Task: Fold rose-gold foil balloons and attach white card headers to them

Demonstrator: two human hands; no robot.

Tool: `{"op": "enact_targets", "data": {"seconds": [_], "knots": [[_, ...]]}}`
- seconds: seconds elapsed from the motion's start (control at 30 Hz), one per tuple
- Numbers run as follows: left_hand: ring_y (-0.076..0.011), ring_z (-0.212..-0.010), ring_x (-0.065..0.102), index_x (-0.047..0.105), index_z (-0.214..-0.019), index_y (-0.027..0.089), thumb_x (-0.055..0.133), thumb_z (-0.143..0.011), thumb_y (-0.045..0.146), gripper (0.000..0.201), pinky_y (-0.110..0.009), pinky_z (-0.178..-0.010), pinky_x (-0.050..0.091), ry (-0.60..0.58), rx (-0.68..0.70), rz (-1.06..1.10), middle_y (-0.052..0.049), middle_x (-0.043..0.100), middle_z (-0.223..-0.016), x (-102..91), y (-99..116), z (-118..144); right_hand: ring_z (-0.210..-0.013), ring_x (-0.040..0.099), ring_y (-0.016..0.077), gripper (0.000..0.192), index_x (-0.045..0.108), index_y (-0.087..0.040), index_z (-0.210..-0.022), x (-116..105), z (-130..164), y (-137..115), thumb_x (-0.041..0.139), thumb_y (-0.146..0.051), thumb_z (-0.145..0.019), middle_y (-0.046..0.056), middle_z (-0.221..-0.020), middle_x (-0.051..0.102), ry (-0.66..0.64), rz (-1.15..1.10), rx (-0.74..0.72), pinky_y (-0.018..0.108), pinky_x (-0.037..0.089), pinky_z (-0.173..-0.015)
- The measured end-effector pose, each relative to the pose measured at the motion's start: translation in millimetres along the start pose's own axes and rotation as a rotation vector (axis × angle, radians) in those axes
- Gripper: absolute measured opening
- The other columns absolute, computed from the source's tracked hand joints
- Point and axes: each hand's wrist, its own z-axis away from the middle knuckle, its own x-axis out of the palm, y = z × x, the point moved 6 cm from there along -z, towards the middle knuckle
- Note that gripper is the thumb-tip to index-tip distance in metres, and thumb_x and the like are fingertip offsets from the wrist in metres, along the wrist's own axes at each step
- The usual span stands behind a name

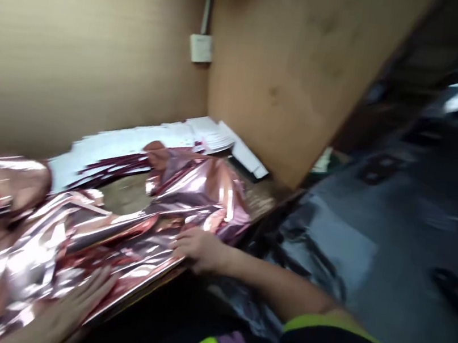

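Shiny rose-pink metallic foil (192, 189) lies crumpled over the work surface in wrinkled folds. My left hand (72, 300) rests flat on the foil at the lower left, fingers stretched out together. Near the front edge, my right hand (202, 249) has its fingers curled on the foil, apparently gripping it; motion blur softens the fingertips. Behind the foil, a fanned row of white sheets (126, 136) runs along the wall, with dark red edges showing among them.
A tan board wall (84, 47) backs the surface, and a side panel (294, 78) closes its right end. A white box (201, 48) with conduit is fixed in the corner. White strips (244, 154) lie by the panel. Grey floor (409, 233) extends at the right.
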Motion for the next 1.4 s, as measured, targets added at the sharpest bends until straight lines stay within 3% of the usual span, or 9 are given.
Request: {"op": "enact_targets", "data": {"seconds": [0.17, 0.37, 0.53, 0.7, 0.83, 0.93, 1.07, 1.23, 1.4], "knots": [[-0.0228, -0.082, 0.063, 0.069, -0.111, 0.021, 0.042, -0.085, 0.062, 0.055, -0.031, -0.070, 0.051, -0.412, -0.301, 0.450, -0.005, 0.071, -0.095, -5.8, -60.0, 7.0, -0.085, 0.062, 0.0178, 0.027, 0.069, -0.017, -0.089, -9.9, -15.7, 39.0, 0.045, -0.027, -0.095, 0.008, -0.090, 0.069, 0.134, -0.237, 0.361, 0.027, 0.046, -0.079], [-0.0199, -0.072, 0.057, 0.062, -0.089, 0.015, 0.051, -0.075, 0.076, 0.064, -0.027, -0.064, 0.044, -0.250, -0.497, 0.530, -0.003, 0.062, -0.075, -17.2, -107.9, -13.2, -0.092, 0.065, 0.0236, 0.034, 0.065, -0.018, -0.109, -10.4, -33.8, 58.5, 0.038, -0.036, -0.101, 0.011, -0.104, 0.071, 0.043, -0.042, 0.657, 0.029, 0.041, -0.075], [-0.0328, -0.128, 0.047, 0.051, -0.135, 0.014, 0.047, -0.091, 0.055, 0.060, -0.043, -0.106, 0.036, 0.141, -0.399, -0.005, -0.016, 0.054, -0.138, -34.1, -63.1, -37.3, -0.096, 0.065, 0.0230, 0.034, 0.062, -0.019, -0.110, -9.0, -39.7, 49.1, 0.034, -0.034, -0.101, 0.009, -0.108, 0.071, -0.047, -0.014, 0.601, 0.028, 0.040, -0.076], [-0.0300, -0.139, 0.034, 0.030, -0.152, 0.019, 0.037, -0.099, 0.048, 0.061, -0.046, -0.113, 0.029, 0.068, -0.080, 0.025, -0.012, 0.038, -0.154, 1.7, -3.7, -68.2, -0.093, 0.065, 0.0237, 0.031, 0.063, -0.016, -0.105, -7.6, -40.1, 43.8, 0.034, -0.028, -0.099, 0.011, -0.102, 0.071, -0.039, 0.052, 0.649, 0.030, 0.041, -0.074], [-0.0302, -0.112, 0.053, 0.050, -0.140, 0.017, 0.041, -0.098, 0.045, 0.052, -0.043, -0.095, 0.044, 0.214, -0.215, 0.032, -0.016, 0.057, -0.128, 6.4, -18.8, -81.7, -0.109, 0.061, 0.0300, 0.042, 0.054, -0.009, -0.132, -4.9, -39.2, 29.6, 0.035, -0.019, -0.096, 0.019, -0.118, 0.066, 0.098, 0.215, 0.771, 0.039, 0.043, -0.092], [-0.0272, -0.100, 0.056, 0.062, -0.127, 0.017, 0.043, -0.097, 0.044, 0.044, -0.040, -0.090, 0.046, 0.272, -0.230, 0.052, -0.013, 0.061, -0.111, 4.9, -25.8, -90.9, -0.141, 0.033, 0.0338, 0.056, 0.035, -0.013, -0.151, 4.3, -53.3, -2.2, 0.037, -0.020, -0.096, 0.016, -0.153, 0.040, 0.252, 0.365, 0.573, 0.051, 0.021, -0.116], [-0.0280, -0.105, 0.057, 0.061, -0.127, 0.015, 0.037, -0.099, 0.036, 0.043, -0.043, -0.094, 0.045, 0.308, -0.281, 0.041, -0.016, 0.063, -0.113, 5.9, -21.4, -91.1, -0.150, 0.014, 0.0321, 0.063, 0.035, -0.014, -0.152, 37.7, -74.5, -19.2, 0.032, -0.048, -0.099, 0.011, -0.159, 0.028, 0.104, 0.256, 0.412, 0.054, 0.006, -0.121], [-0.0373, -0.147, 0.018, 0.032, -0.153, 0.018, 0.037, -0.096, 0.053, 0.066, -0.060, -0.116, 0.018, 0.169, -0.204, -0.002, -0.015, 0.026, -0.160, 32.5, -5.8, -67.2, -0.151, 0.004, 0.0346, 0.077, 0.025, -0.010, -0.155, 44.5, -68.5, 4.6, 0.027, -0.060, -0.096, 0.013, -0.162, 0.016, -0.034, 0.199, 0.577, 0.057, 0.003, -0.120], [-0.0432, -0.149, 0.000, 0.015, -0.157, 0.023, 0.047, -0.082, 0.075, 0.097, -0.068, -0.114, 0.002, 0.088, -0.204, 0.013, -0.014, 0.007, -0.163, 49.6, -8.8, -50.8, -0.150, 0.012, 0.0336, 0.075, 0.023, -0.011, -0.155, 9.2, -32.1, 49.4, 0.024, -0.059, -0.097, 0.015, -0.162, 0.015, -0.081, 0.247, 0.766, 0.065, 0.001, -0.116]]}}
